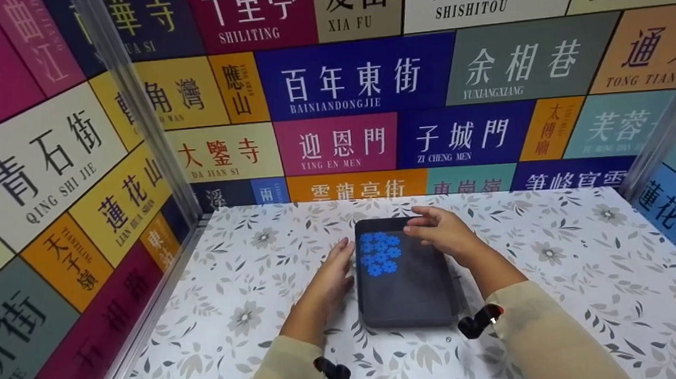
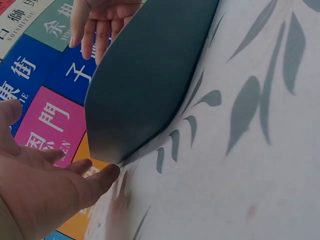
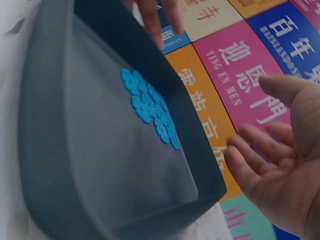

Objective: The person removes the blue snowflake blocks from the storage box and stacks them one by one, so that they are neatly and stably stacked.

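A dark grey rectangular tray (image 1: 408, 303) lies on the table. Inside, toward its far left part, is a cluster of several small blue flower-shaped pieces (image 1: 380, 253), also visible as blue pieces (image 3: 149, 107) in the right wrist view. My left hand (image 1: 331, 278) is beside the tray's left wall with its fingers extended. In the left wrist view, a fingertip of the left hand (image 2: 55, 185) comes close to the tray's corner; contact is unclear. Over the far right part of the tray is my right hand (image 1: 443, 234), fingers loosely bent and holding nothing.
The table (image 1: 255, 362) has a white cover printed with grey flowers and leaves. Panels (image 1: 330, 83) with colourful street-name signs stand behind and at both sides. Dark bands or devices (image 1: 333, 371) sit on both sleeves.
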Demonstrator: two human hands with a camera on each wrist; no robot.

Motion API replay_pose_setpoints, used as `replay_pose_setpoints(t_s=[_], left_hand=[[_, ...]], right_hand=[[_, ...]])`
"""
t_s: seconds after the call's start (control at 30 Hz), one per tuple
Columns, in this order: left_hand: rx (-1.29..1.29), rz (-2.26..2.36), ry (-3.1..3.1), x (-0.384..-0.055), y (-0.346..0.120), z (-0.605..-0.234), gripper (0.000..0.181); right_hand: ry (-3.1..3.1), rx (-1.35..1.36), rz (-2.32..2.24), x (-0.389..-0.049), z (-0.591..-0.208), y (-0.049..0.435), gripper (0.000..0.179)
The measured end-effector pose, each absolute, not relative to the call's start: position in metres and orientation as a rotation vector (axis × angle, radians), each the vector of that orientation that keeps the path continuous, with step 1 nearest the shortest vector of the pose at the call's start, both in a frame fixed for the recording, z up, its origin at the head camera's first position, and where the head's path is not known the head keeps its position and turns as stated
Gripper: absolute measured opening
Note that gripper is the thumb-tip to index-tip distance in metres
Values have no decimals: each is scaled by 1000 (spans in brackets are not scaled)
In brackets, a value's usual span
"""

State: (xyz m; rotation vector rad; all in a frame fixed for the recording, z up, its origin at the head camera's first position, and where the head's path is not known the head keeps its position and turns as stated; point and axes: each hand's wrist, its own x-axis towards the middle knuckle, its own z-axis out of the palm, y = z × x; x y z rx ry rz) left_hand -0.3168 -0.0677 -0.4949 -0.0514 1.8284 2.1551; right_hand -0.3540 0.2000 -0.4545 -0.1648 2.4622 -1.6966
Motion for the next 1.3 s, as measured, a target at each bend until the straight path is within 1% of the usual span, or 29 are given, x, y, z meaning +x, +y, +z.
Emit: replay_pose_setpoints(t_s=[0.1, 0.3, 0.6, 0.77, 1.03, 1.3], left_hand=[[-41, 2165, 1843, -317, -67, -498, 74], [-16, 2197, 1792, -318, -66, -504, 69], [-4, 2126, 1867, -315, -66, -505, 79], [40, 2127, 1887, -314, -67, -505, 86], [33, 2108, 1904, -314, -68, -507, 85], [30, 2084, 1915, -317, -68, -509, 89]], right_hand=[[2307, -164, -1810, -358, -458, 194, 73], [2178, -195, -1859, -364, -463, 185, 69], [2216, -179, -1704, -375, -477, 179, 57], [2249, -179, -1633, -379, -482, 177, 54], [2317, -179, -1517, -381, -489, 177, 47], [2356, -190, -1399, -380, -493, 174, 44]])
